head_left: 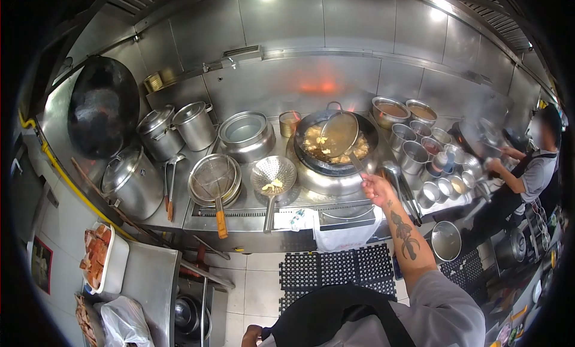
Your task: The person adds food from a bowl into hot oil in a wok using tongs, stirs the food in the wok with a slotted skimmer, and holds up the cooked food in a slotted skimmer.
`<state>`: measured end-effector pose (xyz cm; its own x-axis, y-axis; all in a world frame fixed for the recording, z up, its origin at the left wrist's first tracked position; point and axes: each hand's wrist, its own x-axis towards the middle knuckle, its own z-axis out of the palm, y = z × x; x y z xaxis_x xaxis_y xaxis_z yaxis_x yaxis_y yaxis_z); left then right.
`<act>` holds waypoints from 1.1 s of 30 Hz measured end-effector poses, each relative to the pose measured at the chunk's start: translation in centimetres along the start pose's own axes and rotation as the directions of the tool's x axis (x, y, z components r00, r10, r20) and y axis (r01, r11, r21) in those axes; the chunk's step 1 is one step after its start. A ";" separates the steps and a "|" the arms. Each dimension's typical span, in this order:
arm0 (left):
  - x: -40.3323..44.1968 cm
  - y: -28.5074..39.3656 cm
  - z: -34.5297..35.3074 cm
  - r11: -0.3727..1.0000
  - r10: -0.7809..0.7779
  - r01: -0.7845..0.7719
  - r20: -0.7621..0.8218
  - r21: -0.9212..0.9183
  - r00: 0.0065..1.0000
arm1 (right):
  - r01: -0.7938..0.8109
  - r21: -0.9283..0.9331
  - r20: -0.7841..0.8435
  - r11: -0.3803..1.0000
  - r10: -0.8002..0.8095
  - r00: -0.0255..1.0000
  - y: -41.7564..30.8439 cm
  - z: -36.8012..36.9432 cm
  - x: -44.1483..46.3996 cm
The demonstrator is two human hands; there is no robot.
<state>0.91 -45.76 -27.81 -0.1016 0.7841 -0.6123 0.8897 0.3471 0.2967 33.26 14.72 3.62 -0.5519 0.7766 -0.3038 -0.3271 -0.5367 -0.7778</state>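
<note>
My right hand is closed around the handle of a round skimmer, its arm stretched forward. The skimmer is over a wok, and a few yellowish pieces show at its left side. In the wok, browned pieces of food lie in liquid. At the bottom of the view my left hand is low beside the black apron, with its fingers mostly hidden. Left of the wok rests a perforated ladle with pale yellow bits in it.
Wire strainers lie on the stove left of the perforated ladle. Large lidded pots stand behind. Several metal containers fill the right side. A co-worker stands there at another wok. A tub of reddish-brown pieces sits lower left.
</note>
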 end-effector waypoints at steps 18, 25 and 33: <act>-0.7 0.6 1.6 0.991 -0.076 0.074 -0.013 -0.114 0.997 | 0.036 -0.526 -0.106 0.849 -0.107 0.989 -2.1 2.5 -2.3; -0.6 0.7 1.4 0.984 -0.103 0.098 -0.024 -0.152 0.994 | 0.110 -0.620 -0.050 0.777 -0.178 0.983 -3.0 3.2 -1.1; -0.9 1.0 1.4 0.972 -0.133 0.125 -0.029 -0.198 0.991 | -0.025 -0.287 -0.114 0.958 -0.008 0.993 -2.2 2.3 0.4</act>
<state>2.50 -46.81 -28.02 -0.2320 0.7454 -0.6249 0.7639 0.5374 0.3574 31.94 15.48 6.49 -0.4585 0.8133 -0.3581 -0.0794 -0.4389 -0.8950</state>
